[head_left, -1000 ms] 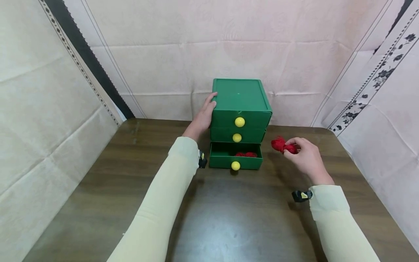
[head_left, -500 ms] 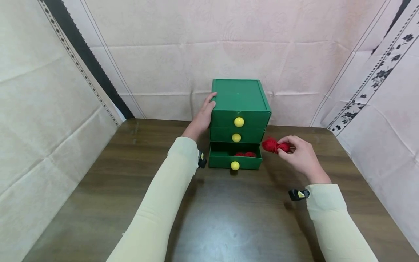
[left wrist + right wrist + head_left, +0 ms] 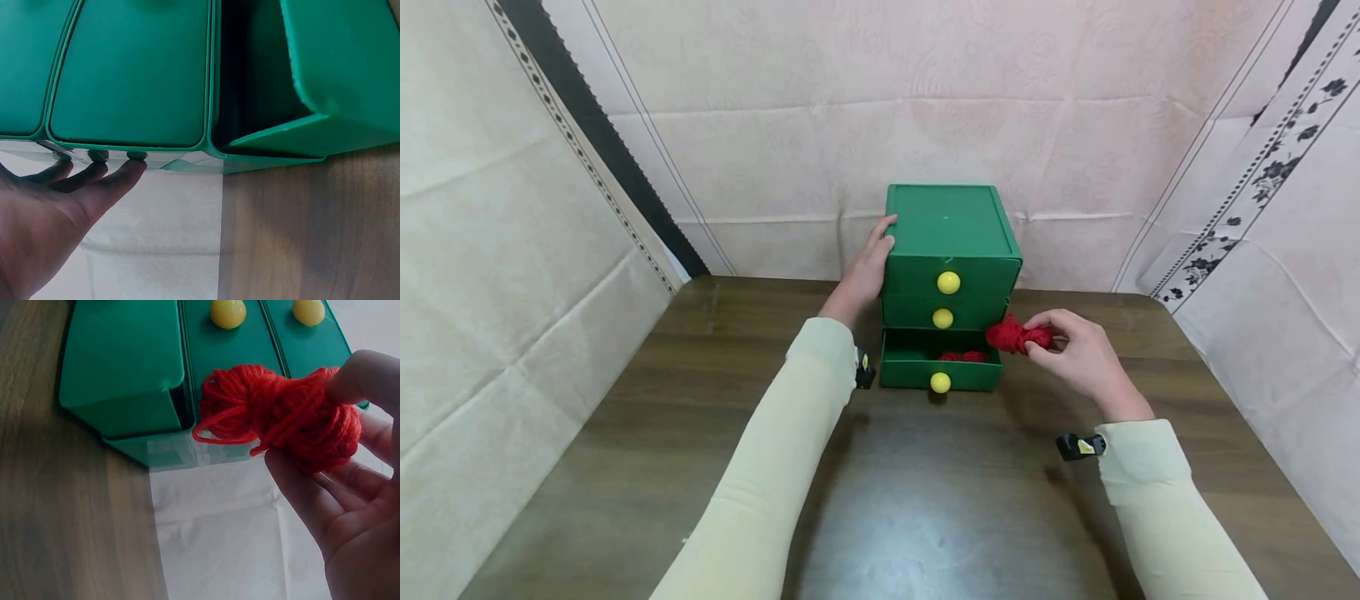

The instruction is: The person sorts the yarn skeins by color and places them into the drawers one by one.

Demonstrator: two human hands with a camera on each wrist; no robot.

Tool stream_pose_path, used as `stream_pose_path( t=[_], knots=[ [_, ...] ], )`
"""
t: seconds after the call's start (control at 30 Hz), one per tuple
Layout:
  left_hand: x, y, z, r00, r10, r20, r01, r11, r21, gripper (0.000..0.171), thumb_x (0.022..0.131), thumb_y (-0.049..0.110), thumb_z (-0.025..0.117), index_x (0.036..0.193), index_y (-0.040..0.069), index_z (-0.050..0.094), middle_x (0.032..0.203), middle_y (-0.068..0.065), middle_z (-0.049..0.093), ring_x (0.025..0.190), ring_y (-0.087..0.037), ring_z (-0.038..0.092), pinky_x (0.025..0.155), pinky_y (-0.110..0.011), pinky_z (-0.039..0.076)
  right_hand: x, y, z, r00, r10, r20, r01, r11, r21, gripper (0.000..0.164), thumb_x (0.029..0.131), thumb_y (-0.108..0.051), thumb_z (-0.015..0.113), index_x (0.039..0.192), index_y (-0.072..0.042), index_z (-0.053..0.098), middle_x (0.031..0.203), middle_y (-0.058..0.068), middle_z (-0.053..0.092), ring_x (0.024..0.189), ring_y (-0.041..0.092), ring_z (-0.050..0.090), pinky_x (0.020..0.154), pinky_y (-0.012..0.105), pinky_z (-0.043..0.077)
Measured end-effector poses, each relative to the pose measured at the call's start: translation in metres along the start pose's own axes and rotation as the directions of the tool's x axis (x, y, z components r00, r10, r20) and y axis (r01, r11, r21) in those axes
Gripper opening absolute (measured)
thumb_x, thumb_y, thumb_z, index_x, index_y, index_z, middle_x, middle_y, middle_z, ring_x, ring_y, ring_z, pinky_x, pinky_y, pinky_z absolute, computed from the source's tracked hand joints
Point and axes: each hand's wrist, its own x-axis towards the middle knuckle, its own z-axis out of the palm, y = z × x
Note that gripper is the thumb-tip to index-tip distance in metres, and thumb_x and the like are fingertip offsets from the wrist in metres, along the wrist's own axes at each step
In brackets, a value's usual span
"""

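A green three-drawer box (image 3: 951,221) with round yellow knobs stands at the back of the table. Its bottom drawer (image 3: 902,373) is pulled out, and red yarn (image 3: 964,357) lies inside. My left hand (image 3: 867,268) rests against the box's left side; in the left wrist view its straight fingertips (image 3: 134,165) touch that side. A bundle of red yarn (image 3: 281,415), tied round its middle, is pinched between the thumb and fingers of my right hand (image 3: 1078,354). In the head view the bundle overlaps the right rear corner of the open drawer.
The brown wooden table (image 3: 880,500) spreads in front of the box. Pale cloth (image 3: 955,100) hangs behind it and at both sides. The upper two drawers, with yellow knobs (image 3: 948,282), are closed.
My right hand has moved left with the yarn bundle, from beside the box to the open drawer's right edge. The left hand stays at the box's side.
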Motion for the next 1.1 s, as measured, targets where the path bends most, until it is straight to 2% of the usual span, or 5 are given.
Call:
stream_pose_path(
  t=[0.23,0.4,0.57,0.87,1.1],
  knots=[
    [-0.002,0.004,-0.002,0.999,-0.027,0.029,0.028,0.999,-0.018,0.045,0.104,0.048,0.019,0.149,0.05,0.016,0.162,0.007,0.01,0.147,-0.025,0.016,0.114,-0.06,0.017,0.004,-0.009,0.004,0.999,0.028,0.042,-0.03,0.999,0.033,0.018,0.09,-0.017,0.067,0.108,-0.017,0.066,0.108,0.005,0.065,0.091,0.022,0.061,0.078,0.022,0.053],
    [-0.014,0.023,-0.005,0.998,-0.041,0.046,0.042,0.999,-0.02,0.047,0.106,0.039,0.019,0.154,0.039,0.015,0.163,0.003,0.008,0.148,-0.026,0.014,0.115,-0.059,0.015,0.008,-0.014,0.011,0.997,0.011,0.072,-0.016,0.998,0.065,0.018,0.091,-0.018,0.066,0.109,-0.016,0.065,0.107,0.007,0.066,0.091,0.022,0.062,0.082,0.036,0.056],
    [-0.025,0.035,-0.006,0.997,-0.052,0.056,0.052,0.999,-0.011,0.049,0.107,0.034,0.019,0.155,0.032,0.013,0.164,-0.001,0.008,0.148,-0.026,0.014,0.116,-0.058,0.016,0.011,-0.018,0.02,0.995,0.018,0.1,-0.028,0.995,0.098,0.02,0.09,-0.019,0.067,0.11,-0.017,0.065,0.106,0.006,0.067,0.091,0.022,0.063,0.083,0.038,0.056],
    [-0.006,0.008,-0.002,0.999,-0.018,0.032,0.019,0.999,-0.033,0.046,0.105,0.044,0.019,0.151,0.046,0.016,0.163,0.007,0.009,0.148,-0.023,0.013,0.116,-0.058,0.015,0.014,-0.026,0.037,0.991,0.003,0.137,-0.026,0.986,0.166,0.021,0.09,-0.021,0.069,0.11,-0.019,0.063,0.109,0.007,0.067,0.09,0.023,0.066,0.079,0.038,0.057],
    [-0.003,0.001,0.003,1.0,0.03,0.002,-0.03,0.999,-0.042,0.047,0.105,0.044,0.018,0.152,0.043,0.017,0.162,0.004,0.011,0.148,-0.022,0.015,0.116,-0.057,0.016,0.019,-0.035,0.046,0.989,-0.025,0.144,-0.008,0.974,0.225,0.017,0.091,-0.022,0.068,0.107,-0.02,0.064,0.106,0.005,0.067,0.088,0.021,0.067,0.079,0.034,0.057]
  ],
)
